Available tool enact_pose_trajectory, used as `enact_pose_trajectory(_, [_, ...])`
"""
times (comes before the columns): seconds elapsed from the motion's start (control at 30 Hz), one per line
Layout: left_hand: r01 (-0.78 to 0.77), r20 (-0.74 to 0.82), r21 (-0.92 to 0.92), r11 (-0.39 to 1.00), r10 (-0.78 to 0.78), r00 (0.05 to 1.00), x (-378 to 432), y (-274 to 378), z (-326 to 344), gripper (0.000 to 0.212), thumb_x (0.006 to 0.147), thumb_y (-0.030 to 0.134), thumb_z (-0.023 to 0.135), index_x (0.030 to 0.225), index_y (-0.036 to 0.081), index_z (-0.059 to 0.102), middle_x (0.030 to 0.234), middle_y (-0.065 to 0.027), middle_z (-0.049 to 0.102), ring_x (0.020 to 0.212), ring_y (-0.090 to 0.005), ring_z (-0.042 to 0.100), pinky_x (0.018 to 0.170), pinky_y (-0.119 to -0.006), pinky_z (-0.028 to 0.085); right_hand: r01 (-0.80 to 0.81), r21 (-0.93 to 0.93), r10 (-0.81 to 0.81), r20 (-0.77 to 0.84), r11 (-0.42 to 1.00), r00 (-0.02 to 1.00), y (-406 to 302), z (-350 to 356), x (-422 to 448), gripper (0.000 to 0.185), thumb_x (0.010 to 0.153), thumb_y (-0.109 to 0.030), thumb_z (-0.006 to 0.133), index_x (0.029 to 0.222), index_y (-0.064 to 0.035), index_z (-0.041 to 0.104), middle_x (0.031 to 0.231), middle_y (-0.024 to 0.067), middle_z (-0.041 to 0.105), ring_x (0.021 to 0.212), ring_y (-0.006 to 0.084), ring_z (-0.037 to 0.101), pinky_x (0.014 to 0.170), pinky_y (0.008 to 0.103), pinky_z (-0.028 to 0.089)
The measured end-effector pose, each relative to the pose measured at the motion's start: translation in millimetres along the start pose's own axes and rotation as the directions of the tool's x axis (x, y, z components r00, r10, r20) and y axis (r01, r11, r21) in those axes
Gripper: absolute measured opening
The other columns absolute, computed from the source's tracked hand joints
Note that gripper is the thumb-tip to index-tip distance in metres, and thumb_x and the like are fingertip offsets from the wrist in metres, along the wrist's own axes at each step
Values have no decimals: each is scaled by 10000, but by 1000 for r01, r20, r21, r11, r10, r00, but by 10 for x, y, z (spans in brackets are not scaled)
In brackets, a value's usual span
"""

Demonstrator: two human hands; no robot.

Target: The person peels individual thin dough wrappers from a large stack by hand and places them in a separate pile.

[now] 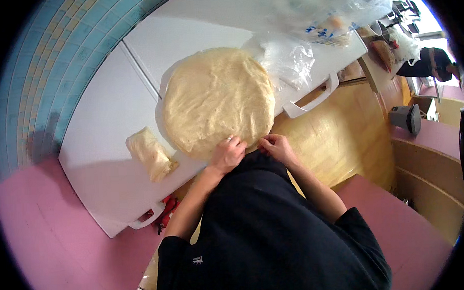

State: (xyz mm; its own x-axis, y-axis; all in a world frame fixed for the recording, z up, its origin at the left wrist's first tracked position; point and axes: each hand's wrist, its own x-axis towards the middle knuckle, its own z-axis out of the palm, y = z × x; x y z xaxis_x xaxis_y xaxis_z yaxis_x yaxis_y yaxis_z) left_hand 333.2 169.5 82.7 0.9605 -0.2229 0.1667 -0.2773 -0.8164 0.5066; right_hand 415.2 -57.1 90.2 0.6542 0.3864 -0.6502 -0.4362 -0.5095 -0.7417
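Observation:
A large, round, pale-yellow sheet (219,99), wrinkled and dough-like, lies spread on the white lids of what looks like a chest freezer (104,107). My left hand (229,152), with a ring on one finger, has its fingers curled at the near edge of the sheet. Just to its right, my right hand (275,145) pinches the sheet's near right edge between thumb and fingers. That edge reaches the front of the white top, close against my dark shirt (273,220). Left of the sheet sits a folded, pale-yellow bundle (150,153), seemingly in clear plastic.
Clear plastic bags (290,58) lie at the far right of the lids, one with blue writing. White handles (315,102) jut from the front edge. Blue tiles (57,74) line the wall behind. A grey bin (403,118) stands on the pink surface at right.

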Motion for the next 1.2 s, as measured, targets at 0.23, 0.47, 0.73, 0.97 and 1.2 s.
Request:
enact_pose_trajectory(0.23, [200, 4, -320, 926, -210, 978, 29, -49, -35, 114, 893, 169, 750, 959, 76, 735, 954, -91, 723, 898, -322, 705, 770, -438, 587, -128, 193, 134, -21, 973, 991, -105, 12, -19, 391, 1056, -391, 661, 1049, -15, 767, 911, 43, 773, 756, 101, 708, 642, 255, 538])
enact_pose_trajectory(0.47, [232, 88, -410, 882, -215, 973, 262, 150, -93, 148, 896, 185, 767, 991, 75, 740, 938, -107, 743, 901, -319, 731, 767, -433, 591, -54, 275, 56, -1, 960, 998, -144, 50, 81, 337, 1044, -357, 680, 969, -32, 730, 862, 15, 740, 702, 82, 662, 614, 243, 500])
enact_pose_trajectory(0.73, [311, 76, -526, 792, -320, 944, 360, -11, 22, 174, 927, 158, 748, 1024, 14, 737, 871, -139, 771, 759, -283, 752, 718, -394, 591, 70, 235, -64, -33, 969, 997, -115, 87, 153, 279, 1036, -332, 697, 1017, -55, 729, 907, -11, 735, 788, 65, 657, 619, 230, 484])
enact_pose_trajectory(0.97, [439, 195, -641, 629, -420, 886, 313, -79, 53, 187, 971, 159, 735, 1029, -18, 735, 856, -119, 778, 748, -154, 727, 703, -326, 573, -35, 214, 30, 27, 976, 999, -273, 99, 49, 336, 1039, -349, 690, 1121, -28, 749, 987, 31, 775, 859, 100, 719, 634, 237, 518])
enact_pose_trajectory(1.2, [449, 235, -602, 660, -391, 890, 410, -34, -29, 176, 955, 160, 752, 978, -14, 749, 839, -106, 778, 734, -131, 715, 697, -320, 575, -17, 209, 17, 4, 978, 1000, -215, 118, 108, 329, 1046, -326, 671, 1117, -16, 755, 963, 40, 780, 833, 107, 723, 612, 247, 520])
